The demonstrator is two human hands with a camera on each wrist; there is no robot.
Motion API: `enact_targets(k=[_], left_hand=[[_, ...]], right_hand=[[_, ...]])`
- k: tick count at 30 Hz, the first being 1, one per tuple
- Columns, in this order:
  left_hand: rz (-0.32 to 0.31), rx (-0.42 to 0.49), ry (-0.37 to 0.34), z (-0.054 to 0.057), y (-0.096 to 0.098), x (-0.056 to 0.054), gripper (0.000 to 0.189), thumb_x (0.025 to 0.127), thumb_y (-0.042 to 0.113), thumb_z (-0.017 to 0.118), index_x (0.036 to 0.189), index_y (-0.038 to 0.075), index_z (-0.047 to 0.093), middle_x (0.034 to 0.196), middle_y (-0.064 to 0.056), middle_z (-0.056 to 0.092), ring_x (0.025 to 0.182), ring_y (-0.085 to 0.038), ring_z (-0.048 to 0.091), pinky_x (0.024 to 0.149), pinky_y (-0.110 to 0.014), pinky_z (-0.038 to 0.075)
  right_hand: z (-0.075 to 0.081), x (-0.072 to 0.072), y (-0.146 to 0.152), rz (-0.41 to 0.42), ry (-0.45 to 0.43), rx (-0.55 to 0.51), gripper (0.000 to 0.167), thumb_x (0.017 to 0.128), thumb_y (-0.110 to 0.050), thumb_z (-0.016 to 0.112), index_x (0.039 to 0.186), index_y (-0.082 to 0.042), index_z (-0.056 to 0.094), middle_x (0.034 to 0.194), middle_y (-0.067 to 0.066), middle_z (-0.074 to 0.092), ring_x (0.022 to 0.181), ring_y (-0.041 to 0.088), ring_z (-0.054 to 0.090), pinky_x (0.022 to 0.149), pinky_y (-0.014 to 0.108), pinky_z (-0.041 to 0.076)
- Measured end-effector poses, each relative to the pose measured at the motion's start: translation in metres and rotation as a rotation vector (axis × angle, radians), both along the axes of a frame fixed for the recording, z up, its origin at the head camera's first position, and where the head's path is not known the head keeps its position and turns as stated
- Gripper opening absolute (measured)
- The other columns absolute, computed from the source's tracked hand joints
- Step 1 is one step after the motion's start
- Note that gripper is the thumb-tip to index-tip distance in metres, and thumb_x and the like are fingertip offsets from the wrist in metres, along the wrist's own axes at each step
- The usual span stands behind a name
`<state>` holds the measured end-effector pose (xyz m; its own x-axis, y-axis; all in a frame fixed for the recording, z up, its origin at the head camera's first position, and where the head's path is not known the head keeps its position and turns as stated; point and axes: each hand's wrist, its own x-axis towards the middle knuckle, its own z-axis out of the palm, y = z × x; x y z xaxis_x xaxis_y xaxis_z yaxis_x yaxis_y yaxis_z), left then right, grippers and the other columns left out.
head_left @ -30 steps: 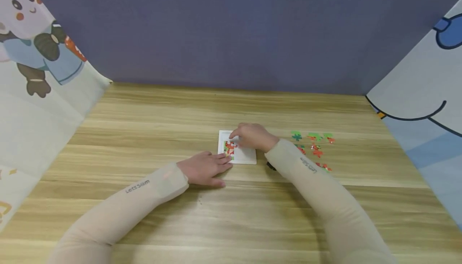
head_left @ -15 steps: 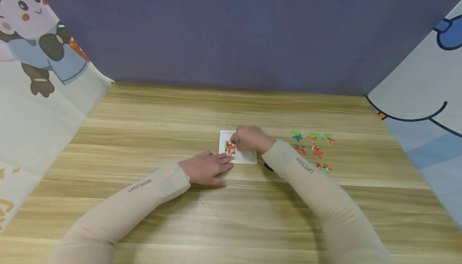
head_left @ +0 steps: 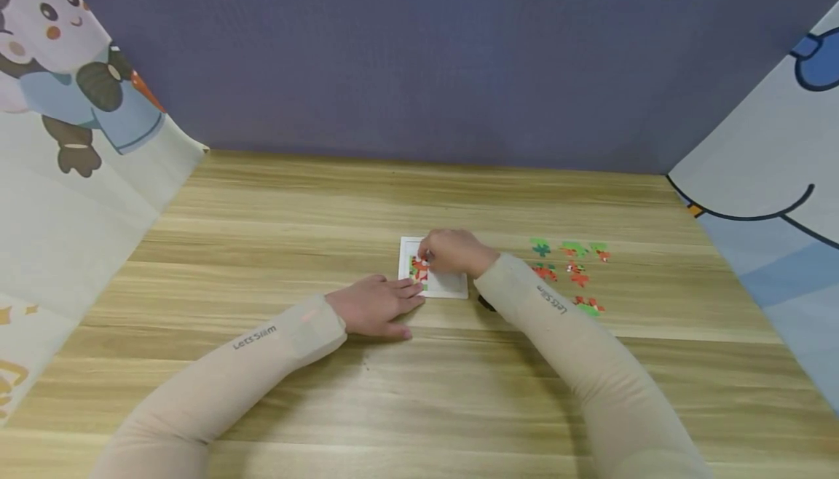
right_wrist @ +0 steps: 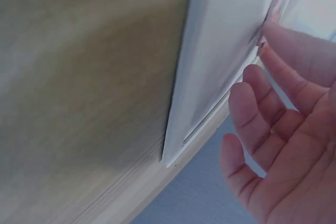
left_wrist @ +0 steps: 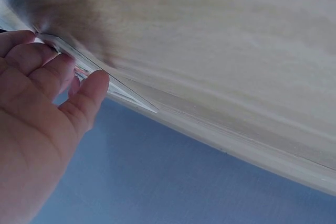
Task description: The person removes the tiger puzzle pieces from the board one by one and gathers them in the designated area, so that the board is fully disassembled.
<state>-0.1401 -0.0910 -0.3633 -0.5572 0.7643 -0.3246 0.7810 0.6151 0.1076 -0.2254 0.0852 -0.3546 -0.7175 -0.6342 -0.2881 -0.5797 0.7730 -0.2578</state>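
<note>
A white puzzle tray [head_left: 452, 287] lies flat on the table, its left part filled with joined red, white and green pieces [head_left: 419, 268]. My left hand [head_left: 376, 306] lies palm down with extended fingers, its fingertips resting on the tray's lower left corner; in the left wrist view the hand [left_wrist: 47, 93] is beside the tray edge [left_wrist: 131, 98]. Over the tray's upper middle, my right hand [head_left: 455, 252] pinches a puzzle piece [right_wrist: 261, 36] between thumb and index finger. The other fingers of this hand [right_wrist: 294, 124] curl loosely. Most of the piece is hidden.
Several loose puzzle pieces [head_left: 577, 274] in red and green lie right of the tray, some close to the right sleeve [head_left: 524, 290]. A small black thing [head_left: 486, 303] shows partly under that sleeve. A dark blue-grey wall [head_left: 419, 64] stands behind the wooden table [head_left: 295, 231].
My right hand has come slightly down and toward the joined pieces, its index finger now bent in rather than stretched out. The left hand stays on the tray corner.
</note>
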Motion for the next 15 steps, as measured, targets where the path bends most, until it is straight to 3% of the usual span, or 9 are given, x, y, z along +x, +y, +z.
enact_targets(k=[7, 15], left_hand=[[0.003, 0.003, -0.002, -0.0004, -0.0005, -0.0006, 0.062, 0.097, 0.045, 0.052, 0.144, 0.006, 0.043, 0.151, -0.012, 0.036, 0.140, -0.025, 0.031, 0.103, -0.049, 0.037], [0.022, 0.003, -0.036, -0.0009, -0.0002, -0.0006, 0.062, 0.098, 0.044, 0.050, 0.147, 0.007, 0.039, 0.153, -0.011, 0.032, 0.142, -0.026, 0.026, 0.108, -0.051, 0.031]], right_hand=[[-0.0011, -0.0046, 0.0020, -0.057, -0.037, -0.094, 0.012, 0.089, -0.010, 0.064, 0.100, -0.011, 0.069, 0.100, 0.005, 0.067, 0.089, 0.019, 0.060, 0.080, 0.036, 0.049], [-0.0053, -0.0077, 0.0058, -0.078, -0.107, -0.251, 0.009, 0.085, -0.004, 0.066, 0.093, -0.006, 0.068, 0.091, 0.006, 0.068, 0.082, 0.018, 0.060, 0.078, 0.031, 0.048]])
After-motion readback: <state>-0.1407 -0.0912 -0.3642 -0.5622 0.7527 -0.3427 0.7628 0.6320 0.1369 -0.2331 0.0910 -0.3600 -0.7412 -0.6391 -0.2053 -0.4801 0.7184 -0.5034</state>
